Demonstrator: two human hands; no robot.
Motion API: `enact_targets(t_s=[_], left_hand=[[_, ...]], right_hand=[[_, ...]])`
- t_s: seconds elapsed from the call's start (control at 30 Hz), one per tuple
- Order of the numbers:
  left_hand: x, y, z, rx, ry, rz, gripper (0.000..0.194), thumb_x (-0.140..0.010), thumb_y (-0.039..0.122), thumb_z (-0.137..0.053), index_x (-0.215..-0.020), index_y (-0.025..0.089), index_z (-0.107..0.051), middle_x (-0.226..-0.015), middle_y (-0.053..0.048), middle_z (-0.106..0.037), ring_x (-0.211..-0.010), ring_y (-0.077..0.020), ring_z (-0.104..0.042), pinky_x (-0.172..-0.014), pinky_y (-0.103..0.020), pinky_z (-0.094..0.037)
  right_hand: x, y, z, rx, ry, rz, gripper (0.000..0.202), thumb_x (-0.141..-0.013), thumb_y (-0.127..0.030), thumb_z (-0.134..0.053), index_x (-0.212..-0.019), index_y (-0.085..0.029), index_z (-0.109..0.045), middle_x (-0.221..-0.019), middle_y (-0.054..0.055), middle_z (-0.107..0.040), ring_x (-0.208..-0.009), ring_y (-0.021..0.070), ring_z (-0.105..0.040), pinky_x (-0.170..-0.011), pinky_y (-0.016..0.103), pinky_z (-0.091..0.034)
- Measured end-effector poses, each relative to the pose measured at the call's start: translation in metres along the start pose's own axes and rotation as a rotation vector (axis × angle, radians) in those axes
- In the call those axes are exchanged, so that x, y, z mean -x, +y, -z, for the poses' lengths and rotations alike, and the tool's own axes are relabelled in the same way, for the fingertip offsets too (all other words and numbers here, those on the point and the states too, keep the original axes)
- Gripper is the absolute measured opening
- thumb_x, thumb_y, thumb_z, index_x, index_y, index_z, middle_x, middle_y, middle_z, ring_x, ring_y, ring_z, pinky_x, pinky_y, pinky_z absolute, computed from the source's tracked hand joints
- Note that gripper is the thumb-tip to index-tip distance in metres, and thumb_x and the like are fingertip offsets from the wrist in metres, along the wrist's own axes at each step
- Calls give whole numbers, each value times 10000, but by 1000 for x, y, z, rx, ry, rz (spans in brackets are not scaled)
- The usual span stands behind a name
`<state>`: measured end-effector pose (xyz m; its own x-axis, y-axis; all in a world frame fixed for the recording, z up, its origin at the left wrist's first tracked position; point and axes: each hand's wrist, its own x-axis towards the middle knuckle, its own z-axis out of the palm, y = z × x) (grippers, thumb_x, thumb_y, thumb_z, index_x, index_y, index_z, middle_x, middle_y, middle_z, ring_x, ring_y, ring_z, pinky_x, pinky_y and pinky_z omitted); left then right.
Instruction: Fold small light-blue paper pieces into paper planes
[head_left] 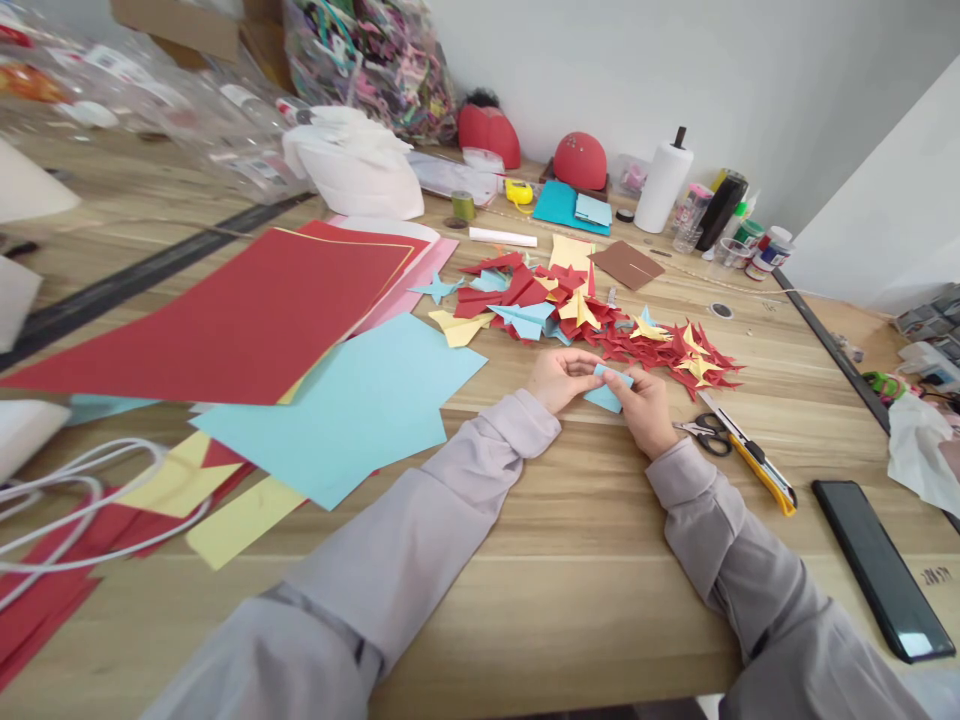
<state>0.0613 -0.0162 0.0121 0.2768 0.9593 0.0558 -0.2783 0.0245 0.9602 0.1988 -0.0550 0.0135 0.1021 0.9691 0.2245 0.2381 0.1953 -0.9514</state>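
Between my two hands is a small piece of light blue paper [604,396], partly folded. My left hand [562,380] pinches its upper left side, and my right hand [646,408] grips its right side with the thumb on top. Just beyond my hands lies a long heap of folded paper shapes [525,288] in red, blue and yellow, some looking like paper planes. Close to my right hand are black-handled scissors [709,434] and a yellow utility knife [757,460]. My fingers hide part of the blue paper.
To the left, a large light blue sheet [352,395] and red sheets [247,310] overlap. A white cable [97,490] curls at the left edge. A black phone [881,565] lies at right. Paint bottles [769,255], a white roll [664,188] and a yellow tape measure [518,192] stand farther back.
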Motion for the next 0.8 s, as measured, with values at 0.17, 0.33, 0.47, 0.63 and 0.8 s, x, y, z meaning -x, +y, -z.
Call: enact_targets(t_s=[0.17, 0.33, 0.47, 0.63, 0.8], left_hand=[[2, 4, 1, -4, -25, 27, 302, -438, 151, -774, -715, 102, -665, -568, -2, -624, -539, -95, -562, -550, -229, -447], [2, 6, 0, -37, -42, 53, 283, -440, 99, -730, -715, 102, -665, -480, 49, -536, -453, -58, -472, -480, -207, -373], [1, 6, -2, -69, -49, 31, 272, -458, 99, -700, -728, 107, -667, -459, 74, -474, -420, -40, -406, -437, -194, -304], [1, 5, -4, -76, -40, -3, 258, -470, 97, -667, -727, 111, -660, -481, 66, -497, -441, -47, -416, -448, -194, -310], [0, 3, -3, -77, -33, -16, 278, -481, 112, -670, -759, 111, -658, -505, 56, -523, -468, -61, -453, -477, -203, -354]], right_hand=[[1, 1, -1, 3, -14, 6, 301, -689, -450, -649, -627, -178, -539, -552, -33, -492, -514, 95, -401, -486, 236, -324], [0, 3, -1, 28, -32, 79, 233, -730, -401, -619, -668, -183, -564, -627, -17, -543, -579, 111, -446, -544, 244, -359], [0, 3, -1, -36, -49, 71, 205, -736, -371, -618, -666, -187, -560, -630, -25, -528, -592, 109, -441, -565, 244, -360], [0, 1, -2, -162, -26, -21, 213, -709, -377, -636, -647, -194, -548, -589, -42, -491, -552, 101, -411, -535, 239, -345], [0, -1, -3, -193, 4, -62, 239, -679, -400, -653, -649, -191, -541, -594, -35, -486, -557, 99, -408, -519, 228, -350]])
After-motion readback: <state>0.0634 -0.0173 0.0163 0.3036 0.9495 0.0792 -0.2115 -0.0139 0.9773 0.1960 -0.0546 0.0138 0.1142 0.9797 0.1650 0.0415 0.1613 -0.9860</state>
